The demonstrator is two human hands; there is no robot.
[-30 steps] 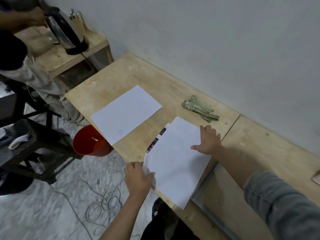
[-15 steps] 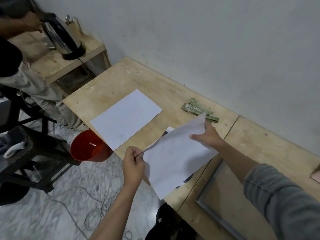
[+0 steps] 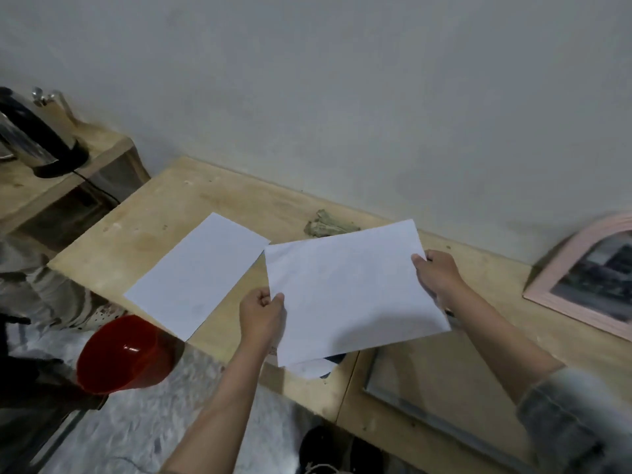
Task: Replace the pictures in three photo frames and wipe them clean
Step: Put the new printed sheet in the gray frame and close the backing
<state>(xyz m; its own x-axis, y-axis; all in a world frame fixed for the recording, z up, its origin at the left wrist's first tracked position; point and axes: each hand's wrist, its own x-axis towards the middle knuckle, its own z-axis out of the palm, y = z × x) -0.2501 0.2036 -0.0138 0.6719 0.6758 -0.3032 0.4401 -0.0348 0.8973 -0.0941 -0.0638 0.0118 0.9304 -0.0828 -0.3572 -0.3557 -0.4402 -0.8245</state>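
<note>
I hold a white sheet (image 3: 349, 289) blank side up above the wooden table (image 3: 191, 200). My left hand (image 3: 261, 311) pinches its left edge, and my right hand (image 3: 436, 273) grips its right edge. Under it, a corner of another picture (image 3: 316, 367) peeks out on the table. A second white sheet (image 3: 196, 273) lies flat to the left. A pink photo frame (image 3: 581, 278) with a dark picture leans at the far right. A grey frame (image 3: 420, 408) lies flat near the front edge. A green cloth (image 3: 325, 225) sits by the wall, partly hidden by the held sheet.
A red bucket (image 3: 123, 357) stands on the floor below the table's left front. A steel kettle (image 3: 30, 138) sits on a lower wooden shelf at the left. Another person's leg (image 3: 37, 289) is at the left edge. The wall runs close behind the table.
Both hands have lifted the white sheet off the table and turned it level in the air. The view has swung up and right, bringing the pink frame into sight.
</note>
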